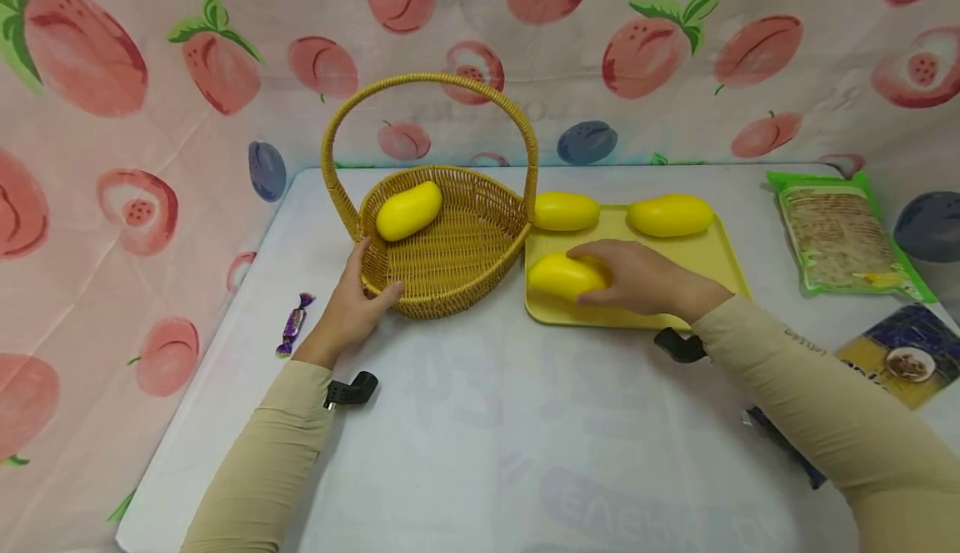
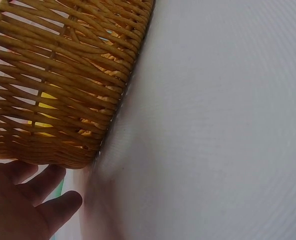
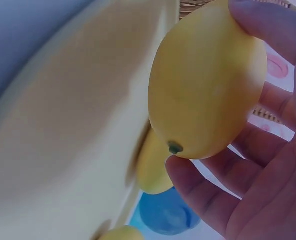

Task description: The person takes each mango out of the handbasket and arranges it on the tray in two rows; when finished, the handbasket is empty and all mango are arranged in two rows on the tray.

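A yellow wicker basket [image 1: 457, 290] with a tall arched handle stands left of centre, a yellow mango [image 1: 409, 211] lying inside it. My left hand [image 1: 352, 311] touches the basket's near left side with spread, relaxed fingers; in the left wrist view the thumb [image 2: 63, 210] stays off the wicker. Over the yellow tray [image 1: 660, 273], my right hand [image 1: 630, 273] grips another mango [image 1: 558, 276] between thumb and fingers. The right wrist view shows this mango [image 3: 203, 85] with a small green stem end. Two more mangoes [image 1: 566, 211] [image 1: 670, 215] lie along the tray's far side.
A purple-wrapped candy [image 1: 295, 325] lies left of the left hand. At the right are a green-edged food packet [image 1: 843, 236] and a blue and yellow packet [image 1: 900, 353]; a dark packet [image 1: 783, 444] is partly under the right sleeve. A fruit-print cloth [image 1: 480, 36] hangs behind the table.
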`<state>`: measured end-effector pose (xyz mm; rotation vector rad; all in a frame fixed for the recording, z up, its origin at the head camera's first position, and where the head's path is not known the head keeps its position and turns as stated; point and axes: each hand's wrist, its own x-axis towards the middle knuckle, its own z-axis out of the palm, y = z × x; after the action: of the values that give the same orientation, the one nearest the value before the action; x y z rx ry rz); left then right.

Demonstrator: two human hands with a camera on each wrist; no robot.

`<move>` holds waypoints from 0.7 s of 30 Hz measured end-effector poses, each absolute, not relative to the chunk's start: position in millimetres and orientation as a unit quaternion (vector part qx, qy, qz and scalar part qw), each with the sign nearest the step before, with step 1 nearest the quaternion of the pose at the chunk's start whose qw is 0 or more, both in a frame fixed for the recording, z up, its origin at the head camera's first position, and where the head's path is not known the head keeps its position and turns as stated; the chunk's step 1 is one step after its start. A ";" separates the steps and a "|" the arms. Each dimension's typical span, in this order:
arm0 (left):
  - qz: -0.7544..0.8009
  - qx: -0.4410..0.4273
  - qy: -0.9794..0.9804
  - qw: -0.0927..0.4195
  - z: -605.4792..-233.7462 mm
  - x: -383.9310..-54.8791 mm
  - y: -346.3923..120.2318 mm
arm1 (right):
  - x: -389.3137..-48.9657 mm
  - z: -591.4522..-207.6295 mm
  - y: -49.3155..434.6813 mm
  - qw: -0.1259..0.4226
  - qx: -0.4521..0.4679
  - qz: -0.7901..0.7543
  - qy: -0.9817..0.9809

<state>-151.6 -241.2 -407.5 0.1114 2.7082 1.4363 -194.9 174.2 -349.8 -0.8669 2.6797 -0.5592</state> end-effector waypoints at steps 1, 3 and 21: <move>0.467 0.036 0.883 0.037 -407.7 -151.7 -241.2 | -194.6 -351.5 174.6 0.137 -0.300 -0.195 0.924; 0.467 0.035 0.883 0.039 -407.6 -151.6 -241.1 | -193.9 -355.2 175.5 0.137 -0.306 -0.194 0.922; 0.468 0.028 0.882 0.042 -405.9 -150.9 -239.9 | -182.2 -367.9 172.2 0.117 -0.337 -0.171 0.918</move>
<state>-150.9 -239.9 -405.9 0.0859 2.6995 1.4316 -182.2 172.2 -367.9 -0.9861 2.6889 -0.5014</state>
